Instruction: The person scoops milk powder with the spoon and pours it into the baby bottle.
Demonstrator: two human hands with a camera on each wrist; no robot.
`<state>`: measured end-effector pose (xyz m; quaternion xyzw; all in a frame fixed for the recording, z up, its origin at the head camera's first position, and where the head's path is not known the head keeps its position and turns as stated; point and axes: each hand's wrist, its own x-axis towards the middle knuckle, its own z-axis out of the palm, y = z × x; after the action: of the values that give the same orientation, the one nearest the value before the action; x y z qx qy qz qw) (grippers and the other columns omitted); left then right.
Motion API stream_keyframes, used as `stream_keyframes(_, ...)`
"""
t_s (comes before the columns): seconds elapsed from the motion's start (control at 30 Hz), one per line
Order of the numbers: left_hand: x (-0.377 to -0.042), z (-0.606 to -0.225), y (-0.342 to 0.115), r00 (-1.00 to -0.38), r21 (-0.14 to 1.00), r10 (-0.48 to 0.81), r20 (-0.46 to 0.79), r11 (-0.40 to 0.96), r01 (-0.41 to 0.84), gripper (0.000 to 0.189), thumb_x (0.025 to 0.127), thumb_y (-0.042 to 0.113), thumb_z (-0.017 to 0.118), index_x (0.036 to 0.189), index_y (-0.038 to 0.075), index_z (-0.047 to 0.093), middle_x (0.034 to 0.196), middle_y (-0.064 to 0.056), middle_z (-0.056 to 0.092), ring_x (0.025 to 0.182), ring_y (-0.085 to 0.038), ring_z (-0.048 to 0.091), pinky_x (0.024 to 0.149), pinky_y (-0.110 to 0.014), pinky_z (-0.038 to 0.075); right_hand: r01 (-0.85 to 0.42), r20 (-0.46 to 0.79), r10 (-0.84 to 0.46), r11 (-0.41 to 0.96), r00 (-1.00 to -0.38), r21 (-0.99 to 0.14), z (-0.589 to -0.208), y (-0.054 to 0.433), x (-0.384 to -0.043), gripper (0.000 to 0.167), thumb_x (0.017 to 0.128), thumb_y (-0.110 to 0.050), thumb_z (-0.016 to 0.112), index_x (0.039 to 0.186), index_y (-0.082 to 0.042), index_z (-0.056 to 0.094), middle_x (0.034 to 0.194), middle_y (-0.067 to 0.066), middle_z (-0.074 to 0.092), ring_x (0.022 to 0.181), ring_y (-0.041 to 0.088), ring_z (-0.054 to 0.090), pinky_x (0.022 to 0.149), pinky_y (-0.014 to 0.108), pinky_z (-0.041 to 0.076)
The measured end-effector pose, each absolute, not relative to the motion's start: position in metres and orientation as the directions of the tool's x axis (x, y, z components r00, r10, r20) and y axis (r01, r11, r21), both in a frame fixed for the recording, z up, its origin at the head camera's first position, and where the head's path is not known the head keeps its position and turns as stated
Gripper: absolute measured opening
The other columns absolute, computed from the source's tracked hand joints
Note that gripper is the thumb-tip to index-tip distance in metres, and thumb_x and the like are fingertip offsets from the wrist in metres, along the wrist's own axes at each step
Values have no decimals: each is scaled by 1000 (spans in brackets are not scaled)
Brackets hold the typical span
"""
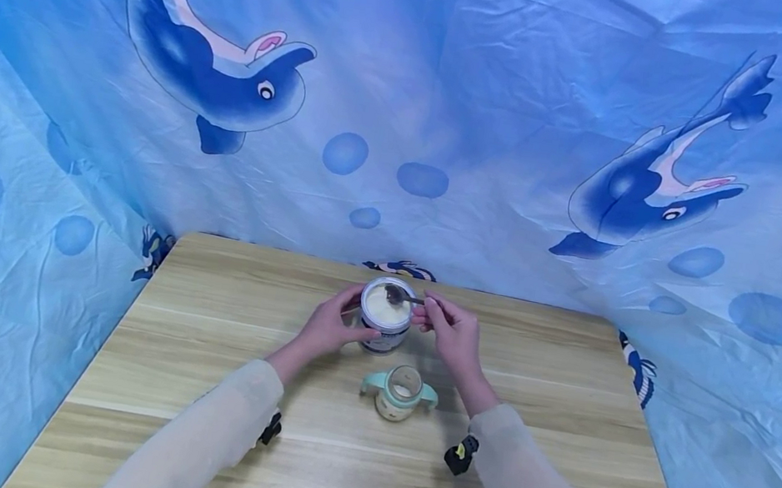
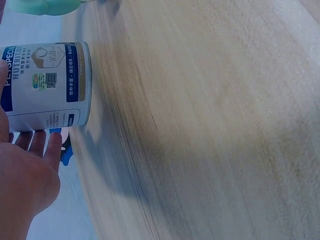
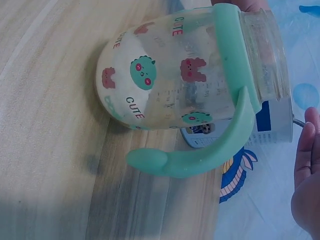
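A white and navy can of pale powder stands uncovered near the table's back edge. My left hand grips its side, the thumb across the front and the fingers round the left; part of that hand shows in the left wrist view. Between the fingertips of my right hand is the handle of a dark metal spoon, whose bowl lies over the powder inside the rim. Closer to me stands a clear bottle with a mint-green collar, two curved handles and printed cartoon faces. It has no lid, and pale contents show low inside.
The wood-grain table is walled at the back and sides by a blue curtain printed with dolphins. The bottle sits between my two forearms, just in front of the can. Black straps with small devices hang at both wrists.
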<state>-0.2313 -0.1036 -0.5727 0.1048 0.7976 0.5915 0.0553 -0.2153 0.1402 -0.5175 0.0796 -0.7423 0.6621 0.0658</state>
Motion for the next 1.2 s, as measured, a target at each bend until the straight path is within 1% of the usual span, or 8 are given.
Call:
stream_keyframes(0.1,-231,-573,-104,-973,956,229,29,279,95,93,79,19,97,159,20,48,158,-7,55,147,-31,51,123,-47,44,-204,202,-30,118,-979,-972,-518,139,-217,30,109,-13,64,132,4,72,102,23,79,81,15,79,72,30,68)
stream_keyframes(0.27,-232,-574,-105,-973,956,230,31,276,96,92,79,18,97,158,20,49,157,-6,56,147,-30,52,123,-46,44,-209,205,-39,138,-978,-968,-518,137,-218,29,109,-14,63,131,3,73,102,21,80,81,16,79,73,33,68)
stream_keyframes(0.37,-232,-575,-105,-973,956,229,33,277,98,92,80,19,97,158,21,49,157,-7,56,147,-30,52,123,-47,44,-206,201,-52,157,-978,-966,-517,135,-219,28,109,-14,63,130,2,73,102,19,80,81,16,79,75,40,69)
stream_keyframes(0.53,-231,-575,-105,-972,954,231,36,281,102,91,79,21,97,158,23,50,157,-5,56,146,-30,52,123,-49,44,-200,188,-87,158,-978,-967,-516,134,-223,30,110,-13,62,130,8,71,102,21,80,82,16,79,78,47,68)
stream_keyframes(0.7,-232,-575,-105,-971,955,235,28,281,96,92,79,22,97,158,24,50,158,-3,55,146,-31,52,122,-50,45,-182,168,-136,100,-976,-978,-519,137,-229,33,111,-12,60,130,13,68,103,24,79,81,12,78,78,47,68)
stream_keyframes(0.87,-233,-575,-104,-972,953,232,22,289,91,93,79,23,97,158,24,49,159,-4,54,146,-32,52,122,-50,45,-137,122,-183,72,-976,-988,-518,140,-235,34,111,-12,59,133,14,66,105,26,78,82,12,78,82,54,67)
stream_keyframes(1.07,-233,-575,-104,-971,953,235,32,285,100,92,79,22,97,158,23,49,158,-4,55,146,-31,53,122,-49,44,-73,46,-254,96,-966,-993,-517,145,-242,38,112,-20,60,135,9,68,106,21,79,86,13,78,85,48,67)
stream_keyframes(1.2,-233,-576,-104,-970,954,238,41,278,109,91,80,21,97,158,22,50,157,-4,56,146,-30,53,122,-49,45,-45,15,-297,92,-955,-995,-517,147,-248,40,112,-24,61,134,8,69,107,19,80,87,14,78,89,54,65)
